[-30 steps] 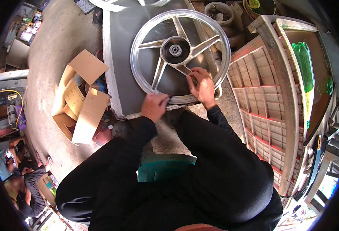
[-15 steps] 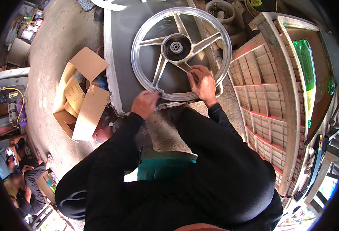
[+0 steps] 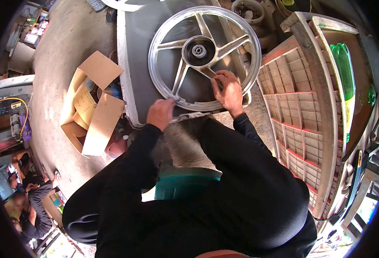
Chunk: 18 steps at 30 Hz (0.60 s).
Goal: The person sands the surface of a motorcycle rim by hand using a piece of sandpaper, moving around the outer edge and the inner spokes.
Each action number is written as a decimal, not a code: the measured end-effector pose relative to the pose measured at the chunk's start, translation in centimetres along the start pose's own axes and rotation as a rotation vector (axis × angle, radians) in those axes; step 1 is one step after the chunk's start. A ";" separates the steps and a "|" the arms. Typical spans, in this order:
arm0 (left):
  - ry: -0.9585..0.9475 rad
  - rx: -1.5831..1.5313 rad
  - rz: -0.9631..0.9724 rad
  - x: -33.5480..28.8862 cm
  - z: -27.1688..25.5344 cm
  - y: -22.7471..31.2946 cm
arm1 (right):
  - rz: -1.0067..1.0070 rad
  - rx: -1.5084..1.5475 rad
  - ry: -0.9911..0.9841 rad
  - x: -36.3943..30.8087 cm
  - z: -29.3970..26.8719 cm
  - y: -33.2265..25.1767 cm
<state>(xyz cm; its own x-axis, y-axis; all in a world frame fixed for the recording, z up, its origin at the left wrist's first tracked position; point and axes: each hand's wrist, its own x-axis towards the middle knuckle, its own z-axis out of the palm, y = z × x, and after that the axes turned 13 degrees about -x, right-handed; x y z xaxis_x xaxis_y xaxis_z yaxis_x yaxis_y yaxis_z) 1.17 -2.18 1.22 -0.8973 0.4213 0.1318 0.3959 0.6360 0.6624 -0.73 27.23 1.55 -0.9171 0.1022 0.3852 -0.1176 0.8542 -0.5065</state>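
Left hand (image 3: 161,114), bare and blurred, is bringing its bunched fingertips to the lower-left rim of a silver metal wheel with five spokes (image 3: 199,51) (whether they are pinching anything, the blur is keeping me from telling). Farther right, the bare right hand (image 3: 229,91) is closing thumb and fingers on the wheel's lower-right spoke, its wrist emerging from a black sleeve (image 3: 249,128). Between and above the hands, the wheel is lying on a dark grey flat board with a worn whitish edge (image 3: 138,56).

Around them, again from the left, a person in dark clothing (image 3: 39,206) is sitting near the lower rim of the view. An open brown cardboard box (image 3: 101,124) is standing on the concrete floor (image 3: 64,64), with a reddish pot (image 3: 118,147) sitting just beside it. Teal-green plastic (image 3: 187,184) is showing between black-clothed legs (image 3: 258,189). Past the wheel, a round whitish bucket (image 3: 257,21) is standing. Farther right, a wooden-framed panel of pale squares with red strips (image 3: 296,103) is standing near a clear green plastic bottle (image 3: 345,73).
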 end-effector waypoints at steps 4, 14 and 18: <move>-0.022 -0.142 0.186 -0.4 1.0 -0.5 | 0.008 -0.005 -0.013 0.1 -0.2 -0.1; -0.124 -0.091 0.060 0.0 0.1 1.0 | 0.014 -0.018 -0.012 0.2 0.1 0.1; -0.057 -0.133 0.228 0.8 -0.7 -2.3 | 0.021 0.001 -0.040 0.1 -0.2 0.1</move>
<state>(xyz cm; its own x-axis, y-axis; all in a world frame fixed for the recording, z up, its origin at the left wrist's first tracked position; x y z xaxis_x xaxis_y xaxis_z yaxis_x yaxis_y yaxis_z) -0.54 -3.76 0.32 -0.7737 0.5821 0.2499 0.5544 0.4312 0.7118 -0.74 27.44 1.71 -0.9339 0.0993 0.3435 -0.0986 0.8518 -0.5145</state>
